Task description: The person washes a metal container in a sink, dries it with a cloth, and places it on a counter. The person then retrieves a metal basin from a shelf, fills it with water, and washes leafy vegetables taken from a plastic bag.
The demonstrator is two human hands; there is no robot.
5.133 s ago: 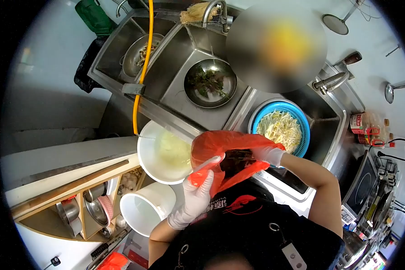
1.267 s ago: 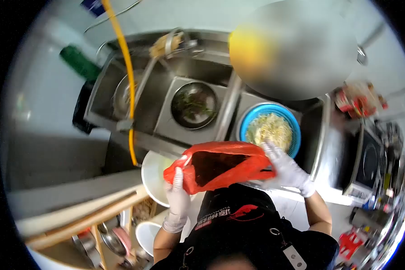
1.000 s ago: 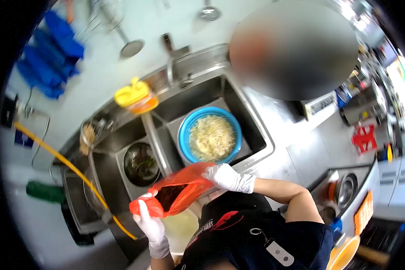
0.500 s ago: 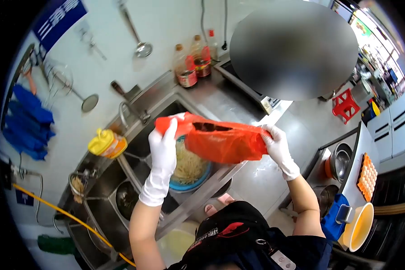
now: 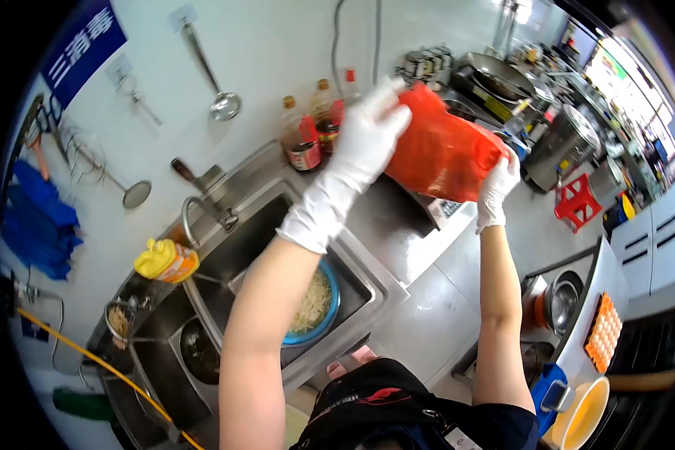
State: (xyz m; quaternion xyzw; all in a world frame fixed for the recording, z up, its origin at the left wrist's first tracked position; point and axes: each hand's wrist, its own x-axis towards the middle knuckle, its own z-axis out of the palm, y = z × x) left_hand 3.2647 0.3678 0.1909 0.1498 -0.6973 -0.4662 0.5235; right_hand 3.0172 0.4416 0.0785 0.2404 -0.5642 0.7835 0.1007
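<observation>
A red plastic bag [image 5: 446,154] hangs in the air over the counter by the cooktop, raised in front of me. My right hand [image 5: 499,182], in a white glove, is closed on the bag's right edge. My left hand [image 5: 373,131], gloved too and blurred at the fingers, is at the bag's upper left edge; its grip is smeared by motion. What the bag holds is hidden. Below my left forearm, a blue basket of bean sprouts [image 5: 313,306] sits in the sink, partly covered by the arm.
Sauce bottles [image 5: 301,142] stand behind the counter. A yellow jug [image 5: 166,261] is on the sink's edge, left of the faucet [image 5: 191,217]. Pots and a wok [image 5: 495,75] are at the back right. An egg tray [image 5: 604,332] and a yellow-rimmed bowl [image 5: 580,416] are at the lower right.
Both hands have lifted the red bag away from over the sink, up and to the right toward the cooktop. The view has turned right, and the bag's dark opening no longer shows.
</observation>
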